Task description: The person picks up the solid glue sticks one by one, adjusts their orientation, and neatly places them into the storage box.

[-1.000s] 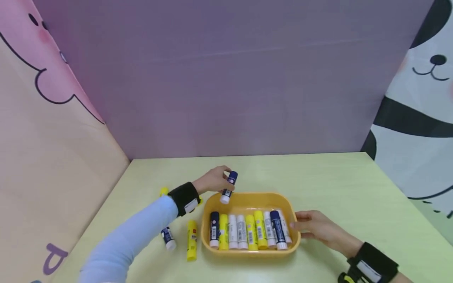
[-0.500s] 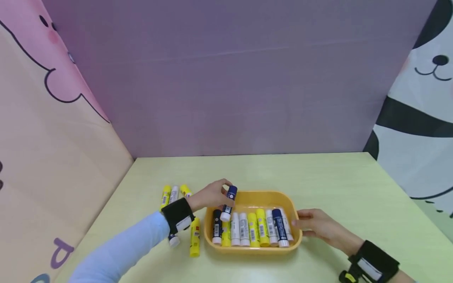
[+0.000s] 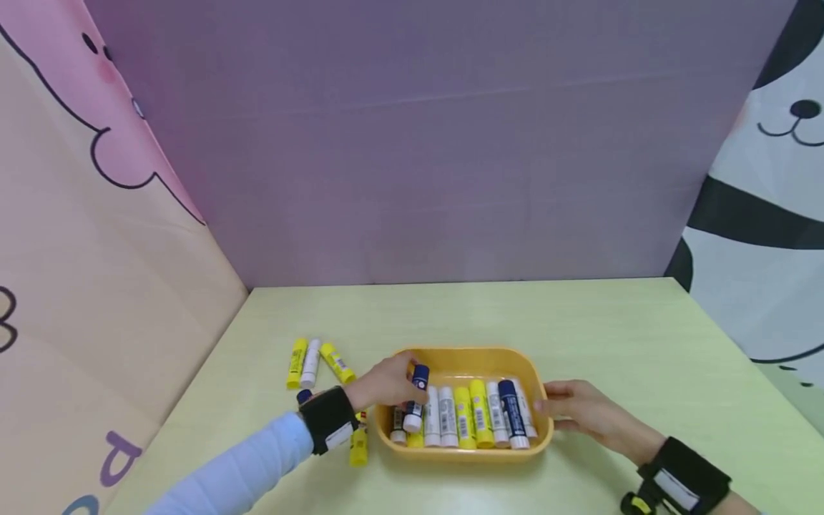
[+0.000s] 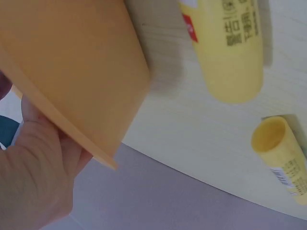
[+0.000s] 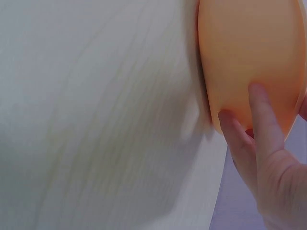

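Note:
In the head view my left hand (image 3: 385, 383) pinches a navy glue stick (image 3: 418, 397) with a white end. It holds the stick tilted over the left part of the yellow tray (image 3: 476, 458), above glue sticks lying inside. My right hand (image 3: 595, 418) grips the tray's right end. In the right wrist view, fingers (image 5: 265, 117) lie against its outer wall and the thumb reaches the rim. A row of white, yellow and navy glue sticks (image 3: 479, 415) lies side by side in the tray. The held stick and my left hand partly hide the leftmost ones.
Left of the tray, yellow glue sticks (image 3: 297, 363) and a white one (image 3: 310, 363) lie on the table (image 3: 579, 322). Another yellow stick (image 3: 358, 449) lies beside the tray, and a navy one (image 3: 304, 395) is mostly hidden by my left wrist.
My left hand has lowered the navy glue stick from above the tray's back rim down and forward into the tray. The right hand has stayed at the tray's end.

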A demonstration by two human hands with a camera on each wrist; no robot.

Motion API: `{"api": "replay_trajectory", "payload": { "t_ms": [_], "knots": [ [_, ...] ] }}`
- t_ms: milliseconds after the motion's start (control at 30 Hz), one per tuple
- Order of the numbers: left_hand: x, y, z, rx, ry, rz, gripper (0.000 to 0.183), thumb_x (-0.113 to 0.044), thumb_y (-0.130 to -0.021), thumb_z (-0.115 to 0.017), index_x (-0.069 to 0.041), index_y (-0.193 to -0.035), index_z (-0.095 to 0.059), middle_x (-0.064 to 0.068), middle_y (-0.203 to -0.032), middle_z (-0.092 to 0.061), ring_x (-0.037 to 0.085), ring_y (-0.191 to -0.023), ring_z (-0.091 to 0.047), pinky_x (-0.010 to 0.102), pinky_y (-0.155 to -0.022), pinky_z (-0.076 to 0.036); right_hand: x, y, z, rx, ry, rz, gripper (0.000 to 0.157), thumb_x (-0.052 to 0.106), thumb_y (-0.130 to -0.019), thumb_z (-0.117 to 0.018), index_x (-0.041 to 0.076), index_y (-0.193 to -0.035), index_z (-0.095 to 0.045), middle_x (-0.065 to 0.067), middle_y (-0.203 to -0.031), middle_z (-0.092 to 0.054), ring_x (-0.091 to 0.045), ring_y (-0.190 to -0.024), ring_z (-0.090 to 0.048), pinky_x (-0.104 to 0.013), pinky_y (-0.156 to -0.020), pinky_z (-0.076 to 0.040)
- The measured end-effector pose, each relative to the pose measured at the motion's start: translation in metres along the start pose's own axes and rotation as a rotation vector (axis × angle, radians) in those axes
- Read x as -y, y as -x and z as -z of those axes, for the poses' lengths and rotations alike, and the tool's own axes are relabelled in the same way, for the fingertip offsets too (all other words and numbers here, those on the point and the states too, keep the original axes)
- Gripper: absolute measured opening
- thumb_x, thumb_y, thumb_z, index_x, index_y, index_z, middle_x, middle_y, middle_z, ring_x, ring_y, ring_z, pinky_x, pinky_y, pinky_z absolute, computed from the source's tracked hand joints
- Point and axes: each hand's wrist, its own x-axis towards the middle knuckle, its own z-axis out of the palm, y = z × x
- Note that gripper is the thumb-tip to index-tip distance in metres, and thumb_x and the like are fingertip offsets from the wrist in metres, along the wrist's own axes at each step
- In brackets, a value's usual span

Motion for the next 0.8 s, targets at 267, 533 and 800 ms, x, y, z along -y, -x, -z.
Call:
{"api": "replay_trajectory", "payload": {
  "t_ms": [267, 533, 800],
  "knots": [
    [0.001, 0.004, -0.008, -0.007, -0.059, -0.002, 0.054, -0.023, -0.075, -0.075, -0.007, -0.118, -0.046, 0.008, -0.095, -0.056, 0.019, -0.072, -0.057, 0.030, -0.060, -0.053, 0.002, -0.001, -0.003, -0.063, 0.011, -0.043, 0.058, 0.015, -0.087, -0.061, -0.015, -0.131, -0.037, -0.027, -0.124, -0.052, -0.023, -0.101, -0.060, -0.040, -0.083, -0.054],
    [-0.002, 0.010, -0.010, -0.033, -0.083, 0.020, 0.057, -0.025, -0.075, -0.075, -0.006, -0.121, -0.046, 0.007, -0.095, -0.056, 0.020, -0.073, -0.055, 0.030, -0.063, -0.050, 0.002, -0.001, -0.003, -0.051, 0.006, -0.041, 0.057, 0.015, -0.088, -0.060, -0.015, -0.130, -0.037, -0.028, -0.124, -0.051, -0.023, -0.101, -0.059, -0.040, -0.084, -0.053],
    [-0.002, 0.015, 0.000, -0.097, -0.150, -0.063, 0.060, -0.029, -0.077, -0.073, -0.005, -0.126, -0.049, 0.011, -0.109, -0.059, 0.022, -0.089, -0.056, 0.037, -0.077, -0.052, 0.002, 0.001, -0.002, -0.035, 0.013, -0.025, 0.059, 0.016, -0.087, -0.061, -0.016, -0.130, -0.036, -0.027, -0.124, -0.052, -0.022, -0.101, -0.059, -0.039, -0.084, -0.054]
  ]
}}
